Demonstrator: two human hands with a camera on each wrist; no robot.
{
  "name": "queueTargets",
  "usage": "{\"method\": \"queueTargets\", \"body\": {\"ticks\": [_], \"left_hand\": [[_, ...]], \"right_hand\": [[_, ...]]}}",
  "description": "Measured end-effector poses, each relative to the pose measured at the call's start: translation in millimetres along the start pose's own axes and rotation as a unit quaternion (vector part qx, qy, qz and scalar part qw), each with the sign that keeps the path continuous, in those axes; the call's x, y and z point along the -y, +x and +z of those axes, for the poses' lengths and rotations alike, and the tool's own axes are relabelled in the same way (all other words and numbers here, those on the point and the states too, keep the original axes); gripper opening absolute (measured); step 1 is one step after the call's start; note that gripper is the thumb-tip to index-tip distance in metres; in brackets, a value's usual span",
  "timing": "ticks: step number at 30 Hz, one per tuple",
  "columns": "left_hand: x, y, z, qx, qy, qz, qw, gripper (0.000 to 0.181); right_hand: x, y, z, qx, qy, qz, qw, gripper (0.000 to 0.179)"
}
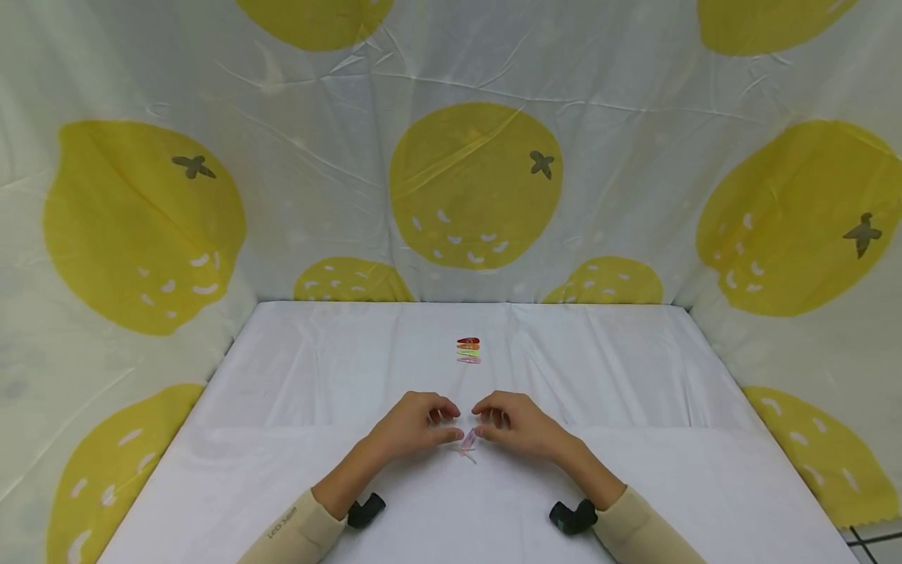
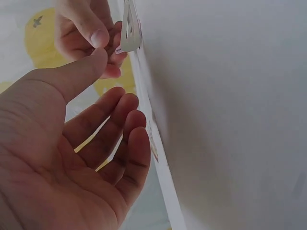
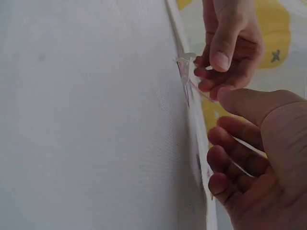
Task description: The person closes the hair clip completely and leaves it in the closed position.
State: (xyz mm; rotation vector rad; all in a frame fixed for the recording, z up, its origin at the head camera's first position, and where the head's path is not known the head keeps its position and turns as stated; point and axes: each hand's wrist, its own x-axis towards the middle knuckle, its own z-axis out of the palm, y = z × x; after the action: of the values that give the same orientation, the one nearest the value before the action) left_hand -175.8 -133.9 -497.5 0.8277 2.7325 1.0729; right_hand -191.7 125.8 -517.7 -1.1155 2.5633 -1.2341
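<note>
Fruit-print curtain | white-covered table | left fingers, right fingers: relaxed, parted | near clips

Glossy hair clips, matt tablecloth — lightly wrinkled, creased backdrop — faintly shiny

A whitish cloth with large yellow lemons hangs on three sides of the white table; the floor is tiled.
</note>
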Motion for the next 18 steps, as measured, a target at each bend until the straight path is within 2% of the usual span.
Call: {"method": "queueTargets", "body": {"ticks": [8,18], "left_hand": [[-2.7,0.1,6.4,0.013,-0.002,0.006,0.9999,0.025],[-2.5,-1.2,10.8,0.022,0.003,0.01,0.9997,0.021]], "right_hand": [[-1.8,-2.1,5.2,0.021,-0.022,0.002,0.9995,0.018],[1.7,-0.9,11.5,0.04,-0.013,0.007,0.9991,0.006]]}}
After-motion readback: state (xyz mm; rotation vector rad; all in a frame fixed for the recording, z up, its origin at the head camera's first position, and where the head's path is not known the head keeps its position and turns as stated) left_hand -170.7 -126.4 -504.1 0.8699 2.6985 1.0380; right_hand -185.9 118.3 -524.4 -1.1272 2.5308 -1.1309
